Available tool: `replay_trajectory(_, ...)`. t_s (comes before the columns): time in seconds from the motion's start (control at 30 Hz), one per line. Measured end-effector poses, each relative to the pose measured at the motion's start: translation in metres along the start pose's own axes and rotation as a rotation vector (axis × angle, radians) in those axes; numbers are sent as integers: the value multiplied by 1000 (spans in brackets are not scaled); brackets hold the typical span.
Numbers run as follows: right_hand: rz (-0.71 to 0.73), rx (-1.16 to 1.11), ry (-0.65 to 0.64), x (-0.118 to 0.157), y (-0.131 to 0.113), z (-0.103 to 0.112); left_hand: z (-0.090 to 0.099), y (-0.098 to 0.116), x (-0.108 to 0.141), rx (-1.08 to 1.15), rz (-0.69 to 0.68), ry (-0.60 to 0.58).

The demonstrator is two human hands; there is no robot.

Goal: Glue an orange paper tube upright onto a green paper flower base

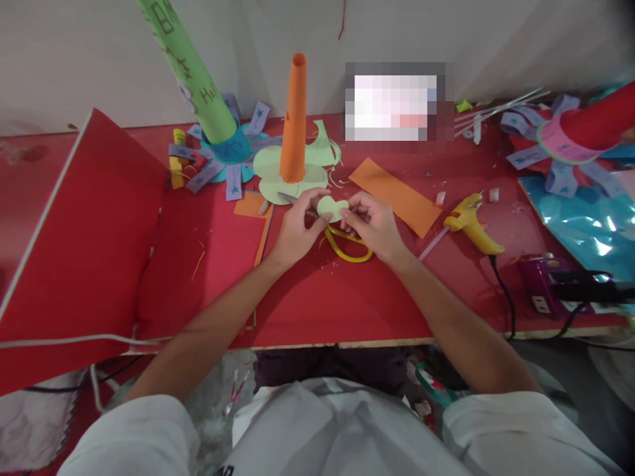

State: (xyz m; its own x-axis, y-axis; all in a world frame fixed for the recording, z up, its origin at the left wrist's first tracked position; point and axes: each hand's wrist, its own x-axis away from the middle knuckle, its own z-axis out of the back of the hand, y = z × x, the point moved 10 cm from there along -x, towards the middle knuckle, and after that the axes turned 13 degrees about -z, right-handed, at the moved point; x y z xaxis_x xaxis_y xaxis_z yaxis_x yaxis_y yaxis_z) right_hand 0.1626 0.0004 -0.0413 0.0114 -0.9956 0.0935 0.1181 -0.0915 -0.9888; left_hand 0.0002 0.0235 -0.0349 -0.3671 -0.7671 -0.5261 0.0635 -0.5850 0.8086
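Note:
A small pale green paper cutout (329, 209) with rounded lobes is held up between my two hands. My left hand (301, 227) pinches its left side with thumb and fingers. On its right edge, my right hand (371, 223) grips it the same way. Beneath them on the red table lie scissors with yellow handles (353, 259), their blades partly hidden by my left hand. Just behind stands an orange paper cone (293, 125) on a large pale green flower-shaped paper (270, 173). An orange paper strip (395, 196) lies beyond my right hand.
A yellow glue gun (469, 223) with its cord lies right, near a purple power box (543, 284). A green paper tube (198, 86) stands at the back left. A red board (94, 244) rises at left. Blue shiny sheeting (580, 228) lies far right.

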Motion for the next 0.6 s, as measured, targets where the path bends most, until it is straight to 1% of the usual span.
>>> replay_trajectory(0.1, 24, 68, 13, 0, -1, -1, 0, 2, 0, 6, -10, 3)
replay_trajectory(0.3, 100, 230, 26, 3, -10, -4, -2, 3, 1, 12, -17, -15)
replay_trajectory(0.6, 104, 210, 24, 2, -9, -4, 0, -2, 1, 40, 23, 15)
